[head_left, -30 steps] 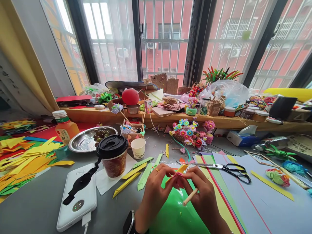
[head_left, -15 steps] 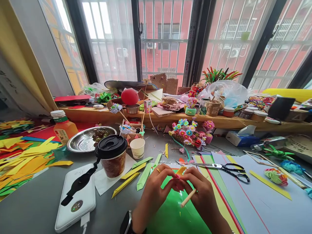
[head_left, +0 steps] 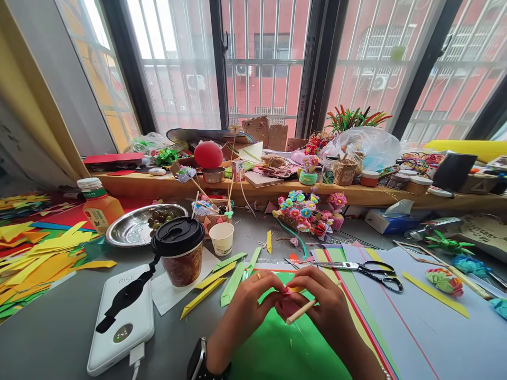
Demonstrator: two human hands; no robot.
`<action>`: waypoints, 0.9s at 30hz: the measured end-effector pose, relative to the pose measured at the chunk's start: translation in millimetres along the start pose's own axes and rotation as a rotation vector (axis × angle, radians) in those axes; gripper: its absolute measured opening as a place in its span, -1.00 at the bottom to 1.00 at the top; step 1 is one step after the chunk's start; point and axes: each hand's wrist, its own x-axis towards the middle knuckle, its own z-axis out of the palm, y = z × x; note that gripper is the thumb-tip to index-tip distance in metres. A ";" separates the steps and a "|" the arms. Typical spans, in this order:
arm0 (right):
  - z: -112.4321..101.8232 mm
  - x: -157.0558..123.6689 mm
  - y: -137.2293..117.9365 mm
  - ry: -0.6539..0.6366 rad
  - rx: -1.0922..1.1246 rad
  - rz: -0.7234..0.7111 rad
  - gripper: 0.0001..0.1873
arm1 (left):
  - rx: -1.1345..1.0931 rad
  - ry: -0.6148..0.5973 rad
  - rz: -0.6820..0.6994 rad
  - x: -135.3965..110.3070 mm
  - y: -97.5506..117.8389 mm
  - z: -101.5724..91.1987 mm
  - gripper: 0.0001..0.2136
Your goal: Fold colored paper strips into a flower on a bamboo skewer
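My left hand (head_left: 253,298) and my right hand (head_left: 322,295) meet over a shiny green sheet (head_left: 283,338). Between their fingertips is a small folded piece of pink paper (head_left: 288,306), pinched from both sides. A bit of yellow-orange paper shows beside it, partly covered by my fingers. A pale wooden stick (head_left: 301,311) also rests in my right hand, slanting down toward the left. Folded green paper strips (head_left: 235,285) and yellow strips (head_left: 203,298) lie left of my left hand.
Black-handled scissors (head_left: 380,274) lie on stacked coloured paper (head_left: 407,316) at the right. A lidded coffee cup (head_left: 180,264), a paper cup (head_left: 222,240) and a white power bank (head_left: 119,316) stand or lie at the left. Behind are a steel plate (head_left: 119,232) and paper flowers (head_left: 303,211).
My fingers have shifted around the pink paper, and more of it shows below them. The stick's near end has moved slightly left and up. The whole view has shifted a little.
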 end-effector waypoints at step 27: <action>-11.3 4.4 -10.5 -0.202 0.281 0.147 -0.90 | -0.236 -0.186 -0.126 -1.5 11.2 -17.3 -0.93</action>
